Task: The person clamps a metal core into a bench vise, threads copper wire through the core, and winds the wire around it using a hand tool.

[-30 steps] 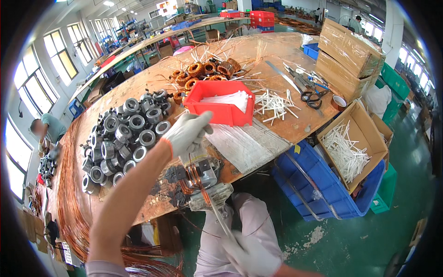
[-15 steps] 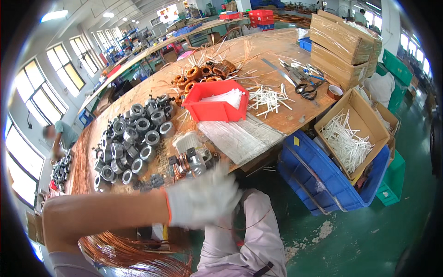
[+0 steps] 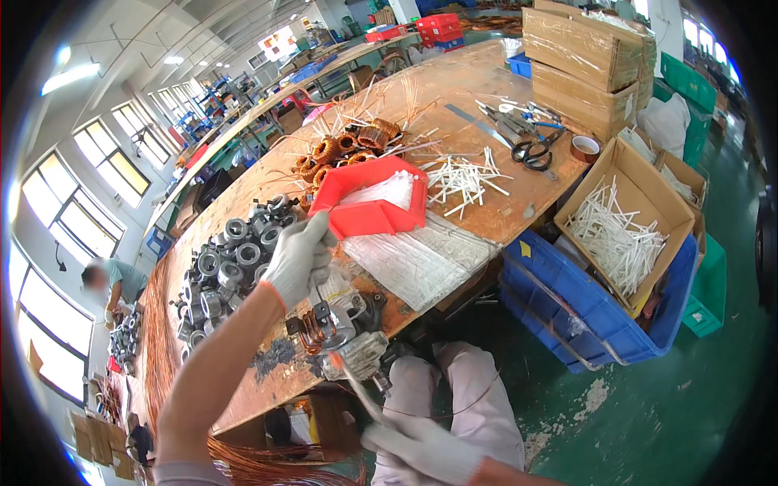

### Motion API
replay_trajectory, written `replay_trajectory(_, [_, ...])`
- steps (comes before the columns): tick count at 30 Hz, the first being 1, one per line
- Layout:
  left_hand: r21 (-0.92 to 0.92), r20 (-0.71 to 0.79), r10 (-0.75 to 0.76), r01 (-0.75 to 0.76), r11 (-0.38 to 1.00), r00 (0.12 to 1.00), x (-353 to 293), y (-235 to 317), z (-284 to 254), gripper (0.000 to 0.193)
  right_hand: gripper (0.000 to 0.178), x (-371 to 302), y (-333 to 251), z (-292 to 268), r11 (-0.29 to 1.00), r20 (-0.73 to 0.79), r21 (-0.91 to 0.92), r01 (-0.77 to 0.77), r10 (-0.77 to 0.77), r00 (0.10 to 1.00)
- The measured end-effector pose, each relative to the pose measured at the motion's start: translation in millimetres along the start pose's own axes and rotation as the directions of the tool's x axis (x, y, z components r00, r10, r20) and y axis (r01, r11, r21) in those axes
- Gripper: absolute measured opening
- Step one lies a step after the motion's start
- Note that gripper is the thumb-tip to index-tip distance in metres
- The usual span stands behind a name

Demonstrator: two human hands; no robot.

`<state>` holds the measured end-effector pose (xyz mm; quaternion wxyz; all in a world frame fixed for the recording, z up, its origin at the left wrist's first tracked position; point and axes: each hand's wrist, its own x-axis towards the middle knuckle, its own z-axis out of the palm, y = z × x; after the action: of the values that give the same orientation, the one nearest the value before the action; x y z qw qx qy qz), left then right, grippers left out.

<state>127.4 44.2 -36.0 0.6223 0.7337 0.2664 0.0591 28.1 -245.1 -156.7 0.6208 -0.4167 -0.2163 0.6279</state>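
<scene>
My left hand [image 3: 298,257], in a white glove, is raised above the table's near edge, just in front of a red bin [image 3: 377,220] of small white pieces. Its fingers are closed; what they hold is hidden. Below it, a grey ring core [image 3: 339,322] with copper turns sits at a metal fixture [image 3: 363,354]. My right hand [image 3: 425,447], gloved too, is low over my knees. It is closed round a pale stick-like tool [image 3: 361,390], blurred, with an orange end touching or close to the fixture. A thin copper wire [image 3: 478,398] curves across my lap.
Grey ring cores [image 3: 231,274] pile up on the left, with copper-wound rings [image 3: 328,151] behind. White sticks [image 3: 466,178], scissors [image 3: 535,152] and tape [image 3: 585,148] lie to the right. A carton [image 3: 620,235] rests in a blue crate [image 3: 559,312]. Another person [image 3: 121,283] works far left.
My left hand has swung from above my lap up and left over the fixture. My right hand has come into view with the stick-like tool. The whole view has shifted slightly.
</scene>
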Motion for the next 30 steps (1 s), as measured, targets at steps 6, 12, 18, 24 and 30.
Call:
replay_trajectory(6, [-0.287,-0.262,-0.044,-0.035,0.957,0.964,3.7,-49.1,-4.4,0.042,0.032,68.7,-20.0,34.5,0.936,-0.091,0.33,0.124,-0.1,0.991])
replay_trajectory(12, [0.452,-0.036,0.158,-0.125,0.883,0.987,13.3,27.8,13.0,0.038,0.033,-183.9,157.8,-22.1,0.761,-0.242,-0.627,-0.168,0.015,0.97])
replay_trajectory(18, [0.299,-0.1,0.292,-0.252,0.921,0.951,1.6,56.5,10.0,0.036,0.031,-217.5,158.4,-31.4,0.937,-0.82,-0.211,-0.279,-0.014,0.573])
replay_trajectory(24, [-0.092,-0.167,0.052,-0.068,0.993,0.985,12.2,-3.0,-13.4,0.039,0.036,-49.3,16.8,11.6,0.996,-0.211,-0.026,-0.084,0.076,0.975])
replay_trajectory(30, [-0.259,-0.277,-0.04,-0.035,0.965,0.96,6.6,-62.3,-26.1,0.036,0.031,77.7,-54.5,53.4,0.659,-0.038,0.746,0.098,-0.106,0.994])
